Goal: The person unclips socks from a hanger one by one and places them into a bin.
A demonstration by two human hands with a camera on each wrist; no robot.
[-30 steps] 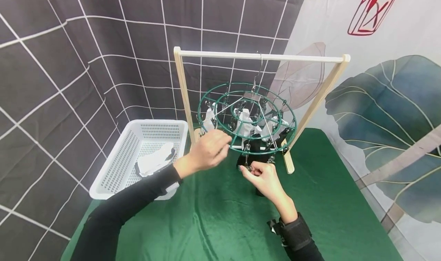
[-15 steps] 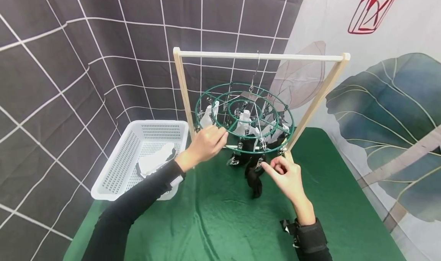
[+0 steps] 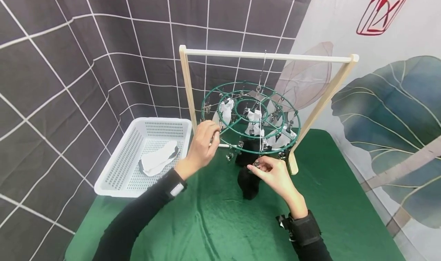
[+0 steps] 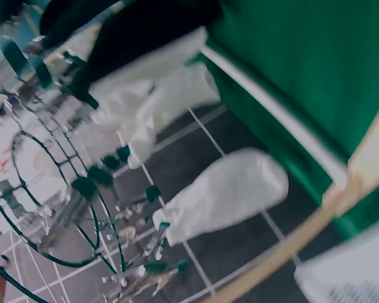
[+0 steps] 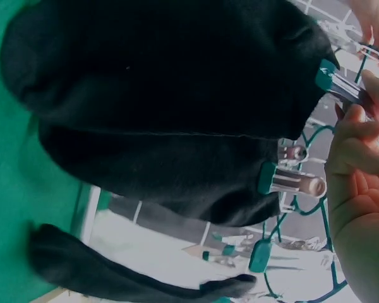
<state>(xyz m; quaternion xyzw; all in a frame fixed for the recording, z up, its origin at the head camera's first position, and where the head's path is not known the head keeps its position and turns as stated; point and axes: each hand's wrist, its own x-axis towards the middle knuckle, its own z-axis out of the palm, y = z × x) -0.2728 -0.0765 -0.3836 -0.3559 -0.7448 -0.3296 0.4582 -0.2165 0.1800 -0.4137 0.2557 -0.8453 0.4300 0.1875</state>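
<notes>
A green round clip hanger (image 3: 227, 136) hangs from the rack's bar, with white and black socks clipped beneath it. My left hand (image 3: 203, 144) grips the near left rim of the hanger with curled fingers. At the near side, my right hand (image 3: 277, 175) pinches a metal clip (image 5: 348, 89) between thumb and forefinger. A black sock (image 3: 249, 182) hangs from that clip; its green-tipped end bites the sock's edge in the right wrist view. Behind it another black sock (image 5: 158, 167) hangs from its own clip. A white sock (image 4: 230, 192) shows in the left wrist view.
The wooden rack (image 3: 268, 56) stands on a green-covered table (image 3: 220, 222). To the left is a white perforated basket (image 3: 117, 165) with a white sock with grey parts (image 3: 158, 159) in it. Patterned cloths hang behind.
The right hand moved right, then slightly back left to the clip with the black sock. The hanger has turned, shifting its socks and clips. My left hand stays at the rim, slightly lower.
</notes>
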